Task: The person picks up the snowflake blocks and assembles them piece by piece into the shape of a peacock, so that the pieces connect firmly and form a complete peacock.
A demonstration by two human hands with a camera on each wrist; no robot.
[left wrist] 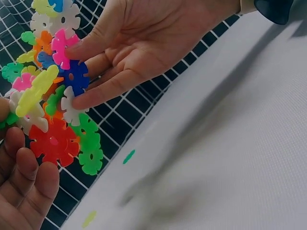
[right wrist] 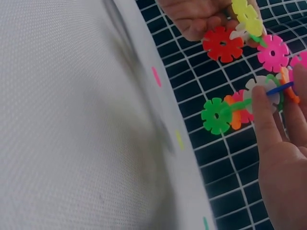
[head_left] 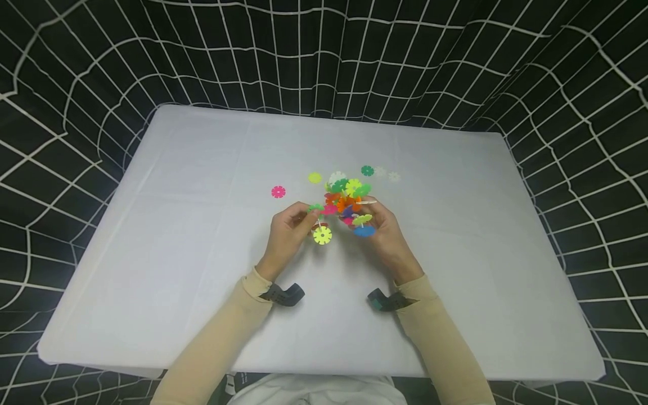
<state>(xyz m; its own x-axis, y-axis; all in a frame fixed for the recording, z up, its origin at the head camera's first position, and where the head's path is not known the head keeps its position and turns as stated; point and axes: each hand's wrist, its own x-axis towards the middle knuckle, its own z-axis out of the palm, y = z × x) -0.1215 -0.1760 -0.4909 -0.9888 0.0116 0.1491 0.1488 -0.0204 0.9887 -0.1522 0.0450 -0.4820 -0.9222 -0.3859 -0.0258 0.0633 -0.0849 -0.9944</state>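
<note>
Cluster of interlocked multicoloured plastic snowflake discs [head_left: 346,203]: held above white desk [head_left: 202,270], between my left hand [head_left: 288,233] and right hand [head_left: 382,233]. Judged light, stiff, prone to unclip; grip at disc edges. Left fingers [left wrist: 29,177] pinch yellow-and-red end; right fingers [right wrist: 263,120] grasp blue-and-white side. Head view alone shows loose pink disc [head_left: 278,192] on desk; wrist views show slotted joints.

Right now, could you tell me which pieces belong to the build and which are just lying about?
In the job: snowflake-disc cluster, held by left hand and right hand.

Lying about on the table: pink disc, yellow disc, green disc, pale discs.
</note>
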